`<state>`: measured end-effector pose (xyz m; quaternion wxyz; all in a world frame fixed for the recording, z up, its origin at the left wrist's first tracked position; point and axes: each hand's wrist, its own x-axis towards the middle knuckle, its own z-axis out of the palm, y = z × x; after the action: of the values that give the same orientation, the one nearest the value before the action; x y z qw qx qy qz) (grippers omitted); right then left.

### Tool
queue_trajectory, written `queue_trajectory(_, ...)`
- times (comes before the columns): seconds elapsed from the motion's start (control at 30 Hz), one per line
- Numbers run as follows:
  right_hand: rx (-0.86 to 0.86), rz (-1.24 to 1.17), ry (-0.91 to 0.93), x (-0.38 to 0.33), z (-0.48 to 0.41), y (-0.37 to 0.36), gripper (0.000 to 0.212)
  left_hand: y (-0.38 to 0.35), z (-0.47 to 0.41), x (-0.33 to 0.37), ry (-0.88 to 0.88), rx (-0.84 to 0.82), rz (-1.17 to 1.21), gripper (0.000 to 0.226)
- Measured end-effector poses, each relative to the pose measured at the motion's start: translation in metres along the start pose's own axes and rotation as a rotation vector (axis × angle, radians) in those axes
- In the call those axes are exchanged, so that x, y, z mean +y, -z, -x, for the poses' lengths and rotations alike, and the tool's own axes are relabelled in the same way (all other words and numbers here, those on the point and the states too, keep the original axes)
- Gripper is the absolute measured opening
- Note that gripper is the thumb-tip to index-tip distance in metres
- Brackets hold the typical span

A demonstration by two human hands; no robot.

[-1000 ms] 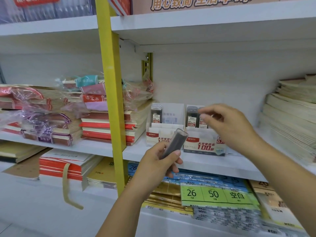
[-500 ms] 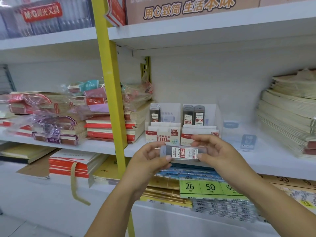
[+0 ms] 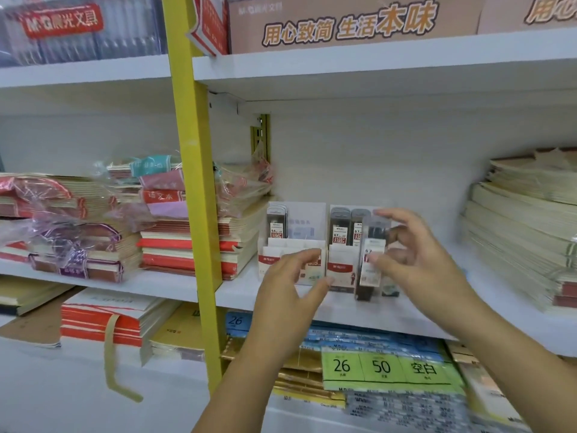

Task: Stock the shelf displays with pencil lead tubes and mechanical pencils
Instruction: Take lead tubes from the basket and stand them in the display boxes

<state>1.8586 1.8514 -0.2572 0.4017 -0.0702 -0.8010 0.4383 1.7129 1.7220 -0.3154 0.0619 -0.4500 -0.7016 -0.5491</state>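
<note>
The right hand (image 3: 415,267) pinches a lead tube (image 3: 371,245) upright, just in front of the right display box (image 3: 341,267); the left hand (image 3: 287,289) hangs loose, holding nothing. The tube looks light, stiff, slick and probably brittle, so it is best held gently by its narrow sides

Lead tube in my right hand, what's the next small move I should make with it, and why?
Probably lift the lead tube a little and set it into the right display box, beside the tubes standing there. Your right hand pinches it upright just in front of that box, its lower end below the box's front lip; your left hand is open and free.
</note>
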Motion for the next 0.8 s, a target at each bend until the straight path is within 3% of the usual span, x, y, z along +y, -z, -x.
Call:
queue_trajectory(0.1, 0.226, 0.154, 0.124, -0.010, -0.045, 0.025, 0.039, -0.015, -0.007, -0.009, -0.199, 0.004, -0.409, 0.063)
queue_trajectory(0.2, 0.188, 0.450, 0.169, -0.003, -0.076, 0.032, 0.033, -0.026, -0.009, -0.024, -0.233, -0.037, -0.548, 0.069)
queue_trajectory(0.3, 0.061, 0.650, 0.139, 0.010, -0.091, 0.026, 0.033, -0.031, -0.009, -0.030, -0.239, -0.018, -0.557, 0.067)
queue_trajectory(0.47, -0.017, 0.704, 0.048, 0.022, -0.106, 0.025, 0.029, -0.030, -0.009, -0.036, -0.273, 0.002, -0.553, 0.065)
queue_trajectory(0.63, -0.060, 1.063, 0.058, 0.025, -0.115, 0.023, 0.011, -0.024, -0.010, -0.037, -0.293, -0.046, -0.556, 0.069)
queue_trajectory(0.8, 0.014, 1.000, 0.143, 0.010, -0.092, 0.029, 0.030, -0.013, -0.001, -0.022, -0.282, -0.028, -0.426, 0.061)
